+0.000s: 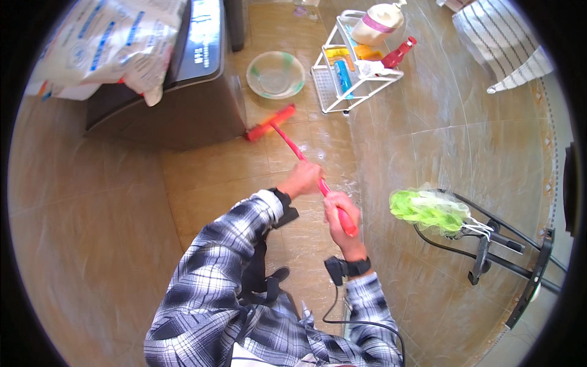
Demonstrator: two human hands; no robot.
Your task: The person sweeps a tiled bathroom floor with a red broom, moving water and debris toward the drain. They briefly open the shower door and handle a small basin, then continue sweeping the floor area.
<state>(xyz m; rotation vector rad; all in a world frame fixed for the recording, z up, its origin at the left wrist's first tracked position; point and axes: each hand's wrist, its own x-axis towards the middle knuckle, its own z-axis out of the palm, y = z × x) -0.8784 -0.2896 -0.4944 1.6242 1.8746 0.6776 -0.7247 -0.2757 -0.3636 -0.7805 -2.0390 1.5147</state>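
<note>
Both my hands grip the red handle of a long-handled floor brush or squeegee (pixel 270 123). My left hand (pixel 302 178) is closed around the middle of the handle, and my right hand (pixel 341 212) holds it near its end. The red and orange head lies on the tiled floor (pixel 220 183), close to the lower corner of a dark washing machine (pixel 183 119). Just beyond the head, a translucent basin with green patches (pixel 275 75) rests on the floor. Whether the head has bristles or a blade is too blurred to tell.
A white rack (pixel 341 103) holding bottles and packets stands right of the basin. White plastic packaging (pixel 119 46) lies on the machine. At the right, a green bath puff (pixel 429 211) hangs by a black shower fixture on the wall. A striped cloth (pixel 500 41) is at upper right.
</note>
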